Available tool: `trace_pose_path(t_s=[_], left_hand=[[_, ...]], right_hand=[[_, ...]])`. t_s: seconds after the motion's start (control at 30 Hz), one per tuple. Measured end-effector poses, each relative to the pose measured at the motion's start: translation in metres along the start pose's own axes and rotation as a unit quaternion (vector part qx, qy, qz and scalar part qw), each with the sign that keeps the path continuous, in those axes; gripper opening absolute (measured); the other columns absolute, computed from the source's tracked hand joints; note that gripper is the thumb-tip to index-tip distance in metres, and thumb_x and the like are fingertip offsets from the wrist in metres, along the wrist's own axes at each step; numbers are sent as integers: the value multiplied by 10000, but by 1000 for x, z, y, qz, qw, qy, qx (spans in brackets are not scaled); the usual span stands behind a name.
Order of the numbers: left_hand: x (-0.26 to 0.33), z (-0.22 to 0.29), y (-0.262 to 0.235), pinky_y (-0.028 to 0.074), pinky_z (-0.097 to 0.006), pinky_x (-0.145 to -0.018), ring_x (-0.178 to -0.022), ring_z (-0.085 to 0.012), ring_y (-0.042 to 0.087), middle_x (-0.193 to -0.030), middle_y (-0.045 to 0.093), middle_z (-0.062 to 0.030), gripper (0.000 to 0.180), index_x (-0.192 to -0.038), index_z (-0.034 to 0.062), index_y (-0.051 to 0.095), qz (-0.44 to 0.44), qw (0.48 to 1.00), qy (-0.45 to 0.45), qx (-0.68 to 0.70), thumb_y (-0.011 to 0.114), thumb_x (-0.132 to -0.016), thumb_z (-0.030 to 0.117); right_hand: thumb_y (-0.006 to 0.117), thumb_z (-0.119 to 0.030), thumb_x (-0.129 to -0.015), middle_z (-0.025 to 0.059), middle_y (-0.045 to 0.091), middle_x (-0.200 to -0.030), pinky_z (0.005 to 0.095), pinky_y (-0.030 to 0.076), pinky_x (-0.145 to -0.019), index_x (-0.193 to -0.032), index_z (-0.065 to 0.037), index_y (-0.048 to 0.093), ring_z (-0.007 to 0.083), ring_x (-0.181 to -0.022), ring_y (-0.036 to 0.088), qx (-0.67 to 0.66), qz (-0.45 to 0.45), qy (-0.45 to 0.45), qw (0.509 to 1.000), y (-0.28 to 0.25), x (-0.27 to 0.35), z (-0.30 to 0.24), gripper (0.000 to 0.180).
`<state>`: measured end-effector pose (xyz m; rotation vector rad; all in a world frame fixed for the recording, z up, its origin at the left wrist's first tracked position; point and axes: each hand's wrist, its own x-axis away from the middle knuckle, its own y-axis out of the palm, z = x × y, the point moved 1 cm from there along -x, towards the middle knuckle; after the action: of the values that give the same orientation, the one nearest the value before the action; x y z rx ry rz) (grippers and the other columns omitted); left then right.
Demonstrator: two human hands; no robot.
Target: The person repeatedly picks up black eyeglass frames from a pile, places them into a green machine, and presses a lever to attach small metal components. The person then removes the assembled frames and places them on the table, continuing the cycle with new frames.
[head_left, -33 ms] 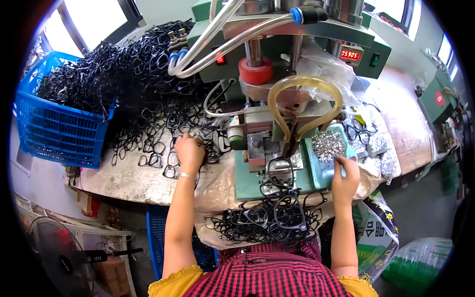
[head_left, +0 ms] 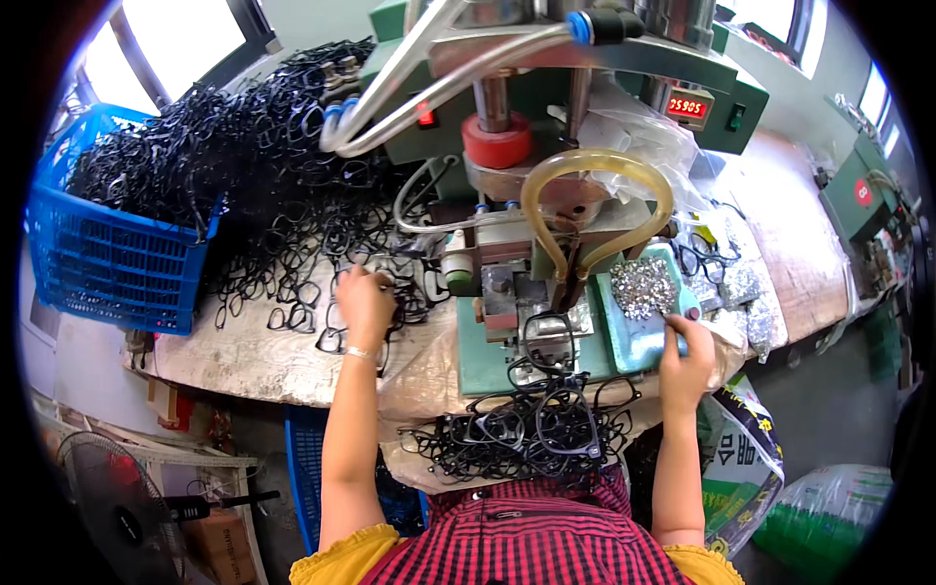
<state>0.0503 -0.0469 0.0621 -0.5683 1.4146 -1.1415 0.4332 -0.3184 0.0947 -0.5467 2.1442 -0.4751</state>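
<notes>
My left hand lies palm down on the heap of black eyeglass frames left of the green press machine, its fingers curled over one frame. My right hand rests at the near right corner of a teal tray, fingertips bent onto it, just below a pile of small shiny metal parts. Whether it pinches a part is hidden. One black frame sits on the machine's fixture between my hands. More finished frames are piled at my lap.
A blue plastic basket full of frames stands at the far left. A curved yellowish hose hangs over the fixture. Plastic bags lie right of the tray. A fan stands on the floor at the left.
</notes>
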Motion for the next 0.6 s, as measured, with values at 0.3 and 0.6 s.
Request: trace_pose_path(t_s=[0.3, 0.6], left_hand=[[19, 34, -64, 284, -186, -537, -603, -2, 397, -699, 510, 75, 139, -906, 44, 573, 34, 833, -134, 536, 668, -996, 90], [69, 71, -36, 556, -265, -749, -812, -142, 698, -948, 698, -79, 157, -1126, -16, 642, 48, 729, -159, 665, 580, -1044, 103]], right_hand=[[730, 39, -787, 109, 729, -911, 363, 512, -863, -918, -5, 746, 261, -911, 680, -224, -131, 20, 965, -16, -22, -60, 139], [755, -13, -831, 60, 680, -1046, 271, 505, -885, -1187, 35, 599, 118, -944, 657, -470, -135, 141, 861, 44, -24, -104, 392]])
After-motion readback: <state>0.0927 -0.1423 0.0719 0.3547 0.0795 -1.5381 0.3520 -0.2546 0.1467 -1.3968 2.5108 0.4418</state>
